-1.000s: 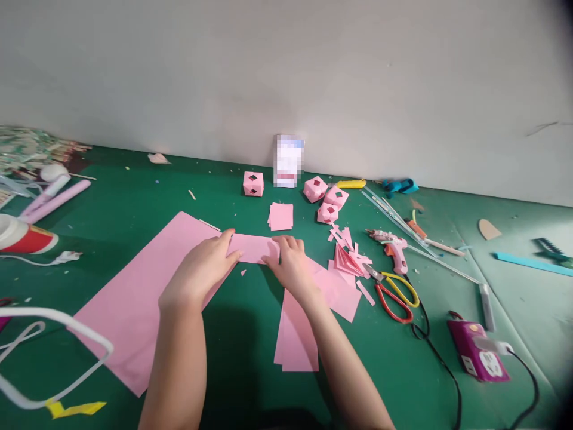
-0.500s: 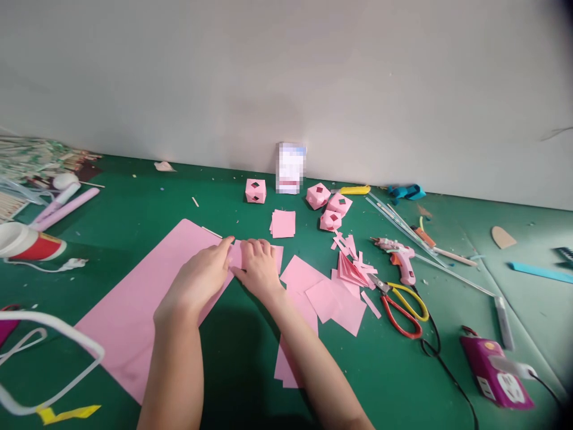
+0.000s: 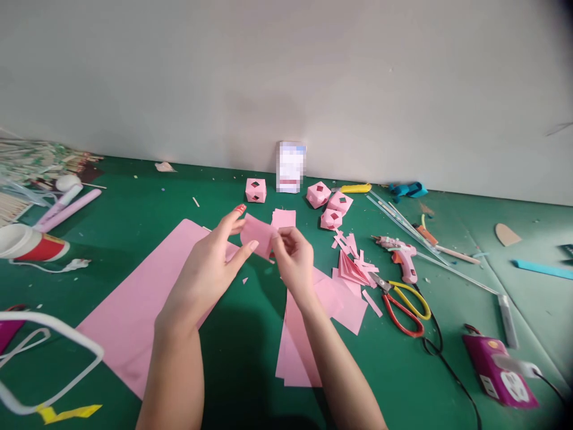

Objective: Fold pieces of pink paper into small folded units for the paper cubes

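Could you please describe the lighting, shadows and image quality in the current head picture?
Head view: a broad dark shadow lies on the green table at lower centre; the table turns paler towards the right; the pale upright rectangle is pixelated; the picture's upper-right corner is dark.

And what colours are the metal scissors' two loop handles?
One yellow loop, one red loop, in head view.

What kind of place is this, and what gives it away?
Probably a papercraft worktable, home or workshop unclear: a pink hot glue gun, scissors with one red and one yellow handle, and folded pink paper boxes on a green surface.
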`<action>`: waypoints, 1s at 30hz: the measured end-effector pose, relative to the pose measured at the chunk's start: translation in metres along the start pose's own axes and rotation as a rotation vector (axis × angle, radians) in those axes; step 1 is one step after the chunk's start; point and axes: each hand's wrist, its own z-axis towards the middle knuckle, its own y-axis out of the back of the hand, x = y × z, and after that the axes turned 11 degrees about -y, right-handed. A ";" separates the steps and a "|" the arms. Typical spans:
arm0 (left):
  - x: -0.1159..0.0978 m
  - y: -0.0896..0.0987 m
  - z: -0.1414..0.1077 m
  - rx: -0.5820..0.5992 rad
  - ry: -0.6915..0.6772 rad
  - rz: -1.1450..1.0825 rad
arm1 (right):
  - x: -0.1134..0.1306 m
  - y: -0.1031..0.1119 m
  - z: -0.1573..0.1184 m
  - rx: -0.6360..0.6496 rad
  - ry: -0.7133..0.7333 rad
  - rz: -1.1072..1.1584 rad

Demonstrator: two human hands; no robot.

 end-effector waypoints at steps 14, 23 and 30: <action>0.000 -0.005 0.009 -0.205 0.044 -0.200 | 0.018 0.019 0.002 0.020 -0.106 0.236; -0.003 -0.008 0.009 -0.272 0.049 -0.199 | 0.031 0.028 -0.007 0.218 -0.065 0.149; -0.008 -0.006 0.008 -0.252 0.035 -0.211 | 0.030 0.026 -0.008 0.349 -0.060 0.155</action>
